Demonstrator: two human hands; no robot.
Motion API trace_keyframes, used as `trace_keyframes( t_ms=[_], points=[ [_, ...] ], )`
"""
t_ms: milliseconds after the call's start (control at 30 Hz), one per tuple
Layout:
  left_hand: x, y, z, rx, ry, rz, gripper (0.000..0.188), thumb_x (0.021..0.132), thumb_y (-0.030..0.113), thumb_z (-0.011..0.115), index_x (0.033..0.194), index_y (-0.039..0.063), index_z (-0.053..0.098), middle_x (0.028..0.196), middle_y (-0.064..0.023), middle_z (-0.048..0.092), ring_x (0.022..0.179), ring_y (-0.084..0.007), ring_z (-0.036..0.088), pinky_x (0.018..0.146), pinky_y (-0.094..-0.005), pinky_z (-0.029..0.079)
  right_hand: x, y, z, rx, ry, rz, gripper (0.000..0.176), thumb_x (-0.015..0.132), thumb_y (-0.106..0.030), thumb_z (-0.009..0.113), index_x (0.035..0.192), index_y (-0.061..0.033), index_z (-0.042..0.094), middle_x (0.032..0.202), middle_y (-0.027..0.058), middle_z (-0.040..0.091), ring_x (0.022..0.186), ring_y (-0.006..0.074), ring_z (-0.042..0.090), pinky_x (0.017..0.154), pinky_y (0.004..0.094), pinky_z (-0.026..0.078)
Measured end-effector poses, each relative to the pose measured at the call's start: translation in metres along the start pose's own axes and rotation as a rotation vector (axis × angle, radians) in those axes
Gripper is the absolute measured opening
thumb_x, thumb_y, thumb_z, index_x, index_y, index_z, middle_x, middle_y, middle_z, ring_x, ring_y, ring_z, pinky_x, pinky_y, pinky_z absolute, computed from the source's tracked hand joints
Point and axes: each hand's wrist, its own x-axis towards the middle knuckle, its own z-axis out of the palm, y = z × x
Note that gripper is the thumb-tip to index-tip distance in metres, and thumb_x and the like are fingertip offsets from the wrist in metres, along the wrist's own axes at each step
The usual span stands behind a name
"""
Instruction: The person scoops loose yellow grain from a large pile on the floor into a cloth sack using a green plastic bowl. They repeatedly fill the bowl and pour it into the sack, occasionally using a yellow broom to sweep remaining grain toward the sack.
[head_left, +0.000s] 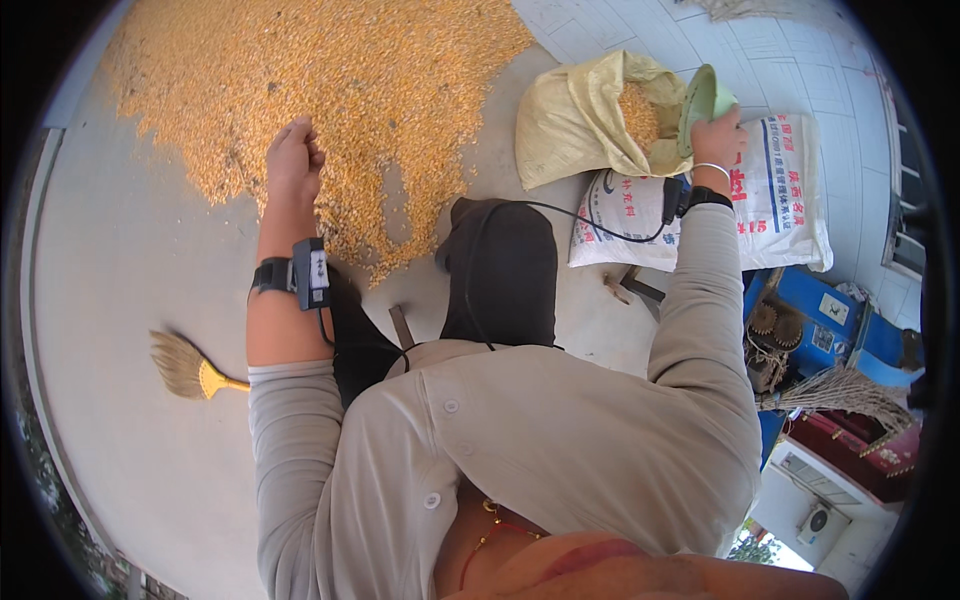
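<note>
A light green bowl (703, 109), tilted on its side, is in my right hand (718, 139) at the mouth of an open yellow woven sack (566, 124). Corn kernels (640, 116) show inside that sack. My left hand (295, 157) is over the near part of a wide heap of loose corn kernels (322, 67) on the floor. Its fingers are curled in, and whether anything is inside them is hidden. The inside of the bowl is turned away from view.
A filled white printed sack (780, 187) lies beside the yellow one. Blue machinery (814, 307) and a twig broom (840, 394) are at the right. A yellow-handled broom (184, 367) lies on the floor at the left. Cables run from both wrist devices.
</note>
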Motion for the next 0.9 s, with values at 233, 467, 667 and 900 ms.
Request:
trace_keyframes(
  t_ms=[233,467,667,900],
  points=[
    [-0.002,0.003,0.001,-0.009,-0.018,0.071,0.007,0.091,0.012,0.061,0.092,0.005,0.061,0.073,-0.0002,0.051,0.055,-0.0088,0.043,0.048,-0.0244,0.036,-0.01,-0.059,-0.021,1.076,-0.34,0.117,0.057,0.078,-0.012,0.056,0.13,0.0029,0.039,0.119,0.0271,0.05,0.105,0.0442,0.057,0.081,0.05,0.057],
    [0.005,0.002,-0.005,-0.076,0.017,0.255,0.01,0.092,0.011,0.059,0.098,0.004,0.062,0.077,0.0004,0.053,0.06,-0.009,0.045,0.054,-0.0261,0.04,-0.12,-0.222,0.054,1.295,-0.978,-0.233,0.04,0.08,-0.001,0.05,0.119,0.0037,0.049,0.114,0.0184,0.055,0.099,0.034,0.059,0.078,0.0486,0.061],
    [0.0,0.017,-0.011,0.01,0.132,0.282,0.012,0.09,0.014,0.057,0.079,0.009,0.054,0.065,-0.0014,0.047,0.048,-0.0111,0.042,0.041,-0.0253,0.034,-0.299,-0.278,0.137,1.004,-1.444,-0.046,0.03,0.084,-0.008,0.058,0.112,0.0005,0.058,0.117,0.0152,0.059,0.102,0.0329,0.061,0.07,0.0452,0.062],
    [-0.012,0.027,-0.017,-0.053,0.139,0.214,0.013,0.091,0.013,0.056,0.078,0.011,0.053,0.066,0.0012,0.047,0.048,-0.0086,0.041,0.041,-0.024,0.034,-0.48,-0.243,0.133,0.211,-1.569,-0.681,0.037,0.079,-0.018,0.065,0.111,-0.001,0.06,0.115,0.0153,0.061,0.102,0.0332,0.062,0.076,0.0439,0.059]
  ],
)
